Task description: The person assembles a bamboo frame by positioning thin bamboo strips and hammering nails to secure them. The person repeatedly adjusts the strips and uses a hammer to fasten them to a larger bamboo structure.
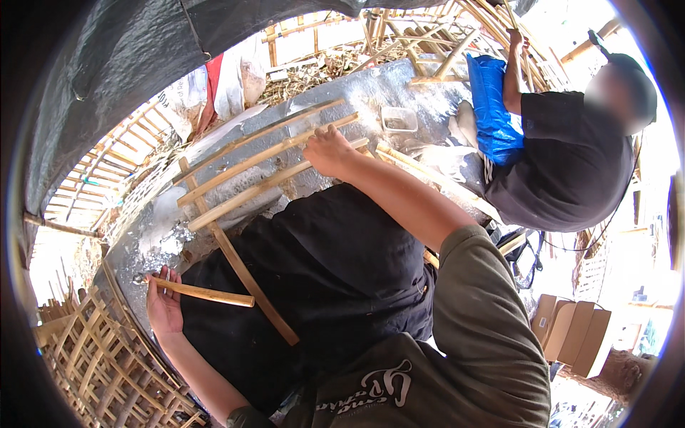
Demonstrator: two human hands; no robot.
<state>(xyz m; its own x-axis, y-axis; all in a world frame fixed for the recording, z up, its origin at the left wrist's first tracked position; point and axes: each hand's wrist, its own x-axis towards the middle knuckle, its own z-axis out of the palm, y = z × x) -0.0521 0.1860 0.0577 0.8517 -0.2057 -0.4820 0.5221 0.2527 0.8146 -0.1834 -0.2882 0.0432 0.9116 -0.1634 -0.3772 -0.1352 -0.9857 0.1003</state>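
Note:
A bamboo frame lies across my black-clad lap and the grey ground. It has three long slats (246,165) running side by side and a flat crosspiece (246,274) under their left ends. My right hand (330,150) is closed round the middle slat near its right end. At the lower left, my left hand (165,303) holds a smooth, round wooden handle (214,293) close to its left end, with fingers bent round it. A small shiny bit shows at that end, too unclear to name. The handle's other end passes over the crosspiece.
Another person (564,157) in dark clothes sits at the right beside a blue sack (492,107). A clear plastic tub (399,120) stands on the ground beyond the frame. Woven bamboo panels (107,371) lie at lower left; a cardboard box (571,332) is at right.

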